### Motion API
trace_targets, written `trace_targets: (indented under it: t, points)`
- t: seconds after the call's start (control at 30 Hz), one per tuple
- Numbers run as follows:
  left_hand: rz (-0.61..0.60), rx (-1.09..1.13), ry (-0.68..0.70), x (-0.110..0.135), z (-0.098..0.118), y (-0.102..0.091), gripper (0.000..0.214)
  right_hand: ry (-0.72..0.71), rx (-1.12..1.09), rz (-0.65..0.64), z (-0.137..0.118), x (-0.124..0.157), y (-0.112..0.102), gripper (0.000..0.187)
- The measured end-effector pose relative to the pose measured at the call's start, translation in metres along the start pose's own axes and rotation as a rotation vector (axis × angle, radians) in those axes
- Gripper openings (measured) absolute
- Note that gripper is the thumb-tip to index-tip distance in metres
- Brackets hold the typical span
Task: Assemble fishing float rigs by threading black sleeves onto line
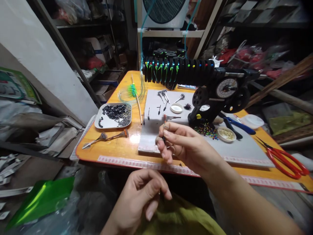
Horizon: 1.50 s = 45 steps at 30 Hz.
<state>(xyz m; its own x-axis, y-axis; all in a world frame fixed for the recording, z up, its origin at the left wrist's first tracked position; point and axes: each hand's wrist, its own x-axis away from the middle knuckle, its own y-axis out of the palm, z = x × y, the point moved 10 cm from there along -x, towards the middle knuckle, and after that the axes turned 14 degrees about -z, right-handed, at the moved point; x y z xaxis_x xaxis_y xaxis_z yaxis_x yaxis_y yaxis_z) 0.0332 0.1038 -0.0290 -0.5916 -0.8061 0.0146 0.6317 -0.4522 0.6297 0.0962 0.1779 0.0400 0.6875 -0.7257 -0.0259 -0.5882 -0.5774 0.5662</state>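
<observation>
My right hand (182, 140) is raised over the front of the grey board (150, 130), thumb and fingertips pinched on a small dark piece (163, 138), mostly covered by the fingers. Below it, in front of the table edge, my left hand (144, 197) has its fingers curled, thumb near the index finger. Whatever it may hold is too small to make out. Just behind the right fingertips, a thin bundle with an orange end (172, 117) lies on the board. Small black T-shaped parts (159, 109) and grey-headed bundles (163, 95) are spread farther back.
A white tray (106, 125) of black tubes and silvery bits stands left. Behind the board is a black machine (181, 71) with coloured beads and green lines. Red scissors (286, 161), blue-handled pliers (241, 126) and a dish of gold-coloured bits (226, 134) lie right.
</observation>
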Motion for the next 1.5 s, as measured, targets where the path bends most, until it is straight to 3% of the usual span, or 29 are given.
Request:
trace_targets:
  t: [0.17, 0.33, 0.4, 0.47, 0.53, 0.6, 0.67, 0.73, 0.83, 1.0, 1.1, 1.23, 1.5]
  points:
    - [-0.17, 0.076, -0.022, 0.0, -0.01, 0.014, 0.033, 0.009, -0.009, -0.014, 0.007, -0.001, 0.002, 0.021]
    - [-0.139, 0.161, 0.003, 0.002, -0.013, 0.011, 0.032, 0.034, 0.078, -0.037, 0.002, 0.004, 0.002, 0.018]
    - [-0.09, 0.089, 0.01, 0.005, -0.008, 0.006, 0.028, 0.057, 0.168, -0.037, -0.002, 0.006, 0.002, 0.018]
    - [0.003, -0.157, 0.019, 0.007, 0.007, -0.002, 0.019, 0.064, 0.273, -0.029, -0.008, 0.007, 0.003, 0.02]
    - [0.127, -0.48, 0.082, 0.007, 0.035, -0.008, 0.013, 0.041, 0.384, -0.003, -0.019, 0.007, 0.004, 0.019]
    - [0.228, -0.724, 0.204, 0.005, 0.068, -0.006, 0.023, -0.003, 0.515, 0.016, -0.032, 0.006, 0.007, 0.019]
    - [0.234, -0.835, 0.312, -0.004, 0.092, 0.002, 0.029, -0.048, 0.654, 0.012, -0.043, 0.004, 0.013, 0.018]
    - [0.169, -0.834, 0.326, -0.017, 0.099, 0.01, 0.025, -0.096, 0.804, 0.009, -0.053, 0.003, 0.018, 0.015]
    - [0.089, -0.654, 0.274, -0.03, 0.092, 0.013, 0.026, -0.113, 0.895, 0.018, -0.058, 0.005, 0.017, 0.01]
    - [-0.054, -0.137, 0.169, -0.03, 0.052, 0.017, 0.04, 0.1, 0.303, -0.055, -0.017, -0.005, -0.001, 0.032]
    - [-0.096, 0.101, 0.143, -0.025, 0.035, 0.019, 0.038, 0.137, 0.186, -0.091, -0.005, -0.016, 0.001, 0.031]
    - [-0.182, 0.248, 0.108, -0.019, 0.02, 0.026, 0.041, 0.127, 0.123, -0.055, -0.002, -0.023, 0.002, 0.031]
    - [-0.228, 0.392, 0.037, -0.006, -0.006, 0.029, 0.045, 0.105, 0.106, -0.01, -0.004, -0.021, -0.005, 0.029]
